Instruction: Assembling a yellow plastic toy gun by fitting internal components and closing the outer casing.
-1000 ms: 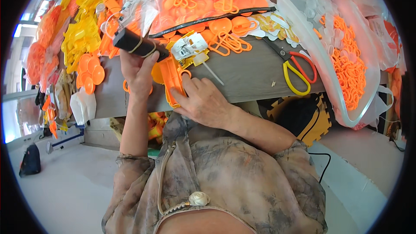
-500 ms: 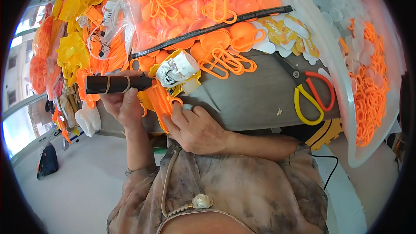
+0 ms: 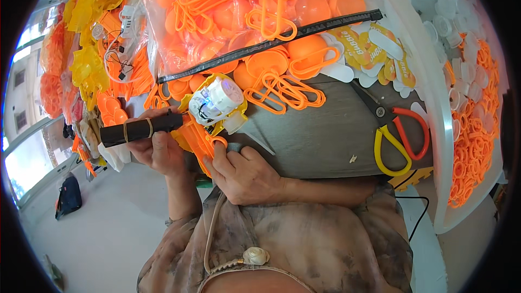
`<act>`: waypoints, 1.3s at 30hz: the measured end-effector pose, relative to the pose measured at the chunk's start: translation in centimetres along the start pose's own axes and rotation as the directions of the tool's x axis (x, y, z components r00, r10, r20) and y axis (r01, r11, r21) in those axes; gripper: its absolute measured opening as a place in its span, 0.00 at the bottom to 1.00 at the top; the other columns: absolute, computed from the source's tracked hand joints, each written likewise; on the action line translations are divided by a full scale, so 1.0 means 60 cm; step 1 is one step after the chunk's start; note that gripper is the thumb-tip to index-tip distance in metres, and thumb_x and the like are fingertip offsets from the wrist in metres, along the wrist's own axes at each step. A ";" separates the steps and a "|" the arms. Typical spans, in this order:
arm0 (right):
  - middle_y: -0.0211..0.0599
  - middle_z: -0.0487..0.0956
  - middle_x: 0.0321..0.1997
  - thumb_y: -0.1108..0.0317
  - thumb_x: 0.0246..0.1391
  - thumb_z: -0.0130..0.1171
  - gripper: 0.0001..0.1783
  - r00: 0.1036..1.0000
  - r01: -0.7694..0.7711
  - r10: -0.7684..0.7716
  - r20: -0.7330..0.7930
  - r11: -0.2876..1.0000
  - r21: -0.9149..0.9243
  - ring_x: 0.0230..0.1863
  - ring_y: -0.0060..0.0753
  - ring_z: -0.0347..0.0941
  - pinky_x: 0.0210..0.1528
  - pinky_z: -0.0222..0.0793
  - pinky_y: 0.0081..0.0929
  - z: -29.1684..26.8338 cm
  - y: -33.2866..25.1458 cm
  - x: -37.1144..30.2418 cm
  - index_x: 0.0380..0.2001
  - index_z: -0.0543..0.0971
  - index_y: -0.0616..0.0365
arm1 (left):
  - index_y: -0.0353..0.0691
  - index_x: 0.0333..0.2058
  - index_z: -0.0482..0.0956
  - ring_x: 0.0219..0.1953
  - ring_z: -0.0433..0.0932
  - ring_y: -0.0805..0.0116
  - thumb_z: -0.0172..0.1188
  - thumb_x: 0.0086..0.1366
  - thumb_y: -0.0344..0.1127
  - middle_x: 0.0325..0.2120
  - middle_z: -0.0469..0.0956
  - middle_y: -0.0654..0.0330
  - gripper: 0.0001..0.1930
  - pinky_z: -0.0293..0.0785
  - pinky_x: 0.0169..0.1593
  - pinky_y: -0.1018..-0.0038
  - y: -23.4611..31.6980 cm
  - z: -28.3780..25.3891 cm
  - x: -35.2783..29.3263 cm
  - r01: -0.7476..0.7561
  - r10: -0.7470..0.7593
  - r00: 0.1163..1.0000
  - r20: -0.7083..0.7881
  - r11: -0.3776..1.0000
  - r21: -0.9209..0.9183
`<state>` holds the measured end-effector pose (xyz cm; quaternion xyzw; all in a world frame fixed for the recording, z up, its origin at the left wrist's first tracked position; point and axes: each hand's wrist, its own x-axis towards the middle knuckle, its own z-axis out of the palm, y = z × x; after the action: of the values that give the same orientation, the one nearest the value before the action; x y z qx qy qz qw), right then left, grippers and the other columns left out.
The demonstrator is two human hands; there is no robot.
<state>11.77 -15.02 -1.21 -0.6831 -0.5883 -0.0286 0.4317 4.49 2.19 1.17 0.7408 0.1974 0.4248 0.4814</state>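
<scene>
L hand [image 3: 159, 153] grips black tube [image 3: 138, 131]; R hand [image 3: 247, 176] holds orange handle [image 3: 195, 142], btwn hands nr table [image 3: 320, 149] edge, white unit [image 3: 218, 100] at top; prob. light, stiff, slick; wires [image 3: 202, 115] likely fragile; best gripped by handle.

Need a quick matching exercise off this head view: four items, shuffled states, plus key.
1. Left hand
2. Right hand
3. Scissors
4. Translucent tub

A. Red and yellow handles
B. Gripping the black cylinder
C. Contains small orange rings
D. Gripping the orange housing

Pairs: 1-B, 2-D, 3-A, 4-C
</scene>
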 end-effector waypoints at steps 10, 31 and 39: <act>0.52 0.72 0.40 0.64 0.45 0.52 0.20 1.000 0.015 -0.016 0.014 1.000 0.009 0.23 0.25 0.63 0.25 0.56 0.22 0.002 0.003 -0.003 0.41 0.79 0.64 | 0.34 0.52 0.59 0.37 0.77 0.49 0.51 0.55 0.24 0.36 0.74 0.41 0.24 0.77 0.42 0.55 0.003 0.003 0.000 0.004 -0.004 1.000 -0.001 1.000 -0.030; 0.53 0.64 0.55 0.61 0.42 0.68 0.31 0.998 0.005 -0.006 0.064 1.000 0.010 0.39 0.44 0.68 0.41 0.67 0.34 -0.015 -0.015 0.008 0.50 0.71 0.59 | 0.34 0.44 0.70 0.35 0.74 0.73 0.61 0.54 0.28 0.32 0.75 0.58 0.18 0.70 0.40 0.77 -0.002 -0.253 -0.009 0.581 -0.538 0.813 -0.223 0.778 0.238; 0.50 0.69 0.49 0.71 0.43 0.66 0.24 0.989 -0.057 0.066 -0.130 0.996 0.073 0.40 0.45 0.70 0.39 0.69 0.33 -0.008 -0.008 -0.006 0.45 0.72 0.64 | 0.34 0.42 0.76 0.43 0.71 0.58 0.60 0.53 0.29 0.41 0.73 0.48 0.16 0.66 0.48 0.67 0.171 -0.176 -0.030 -0.271 0.344 0.910 -0.231 0.916 0.294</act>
<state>11.48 -15.63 -0.80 -0.6822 -0.5378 -0.0401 0.4937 -6.38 2.01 11.30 0.7514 0.1960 0.5666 0.2756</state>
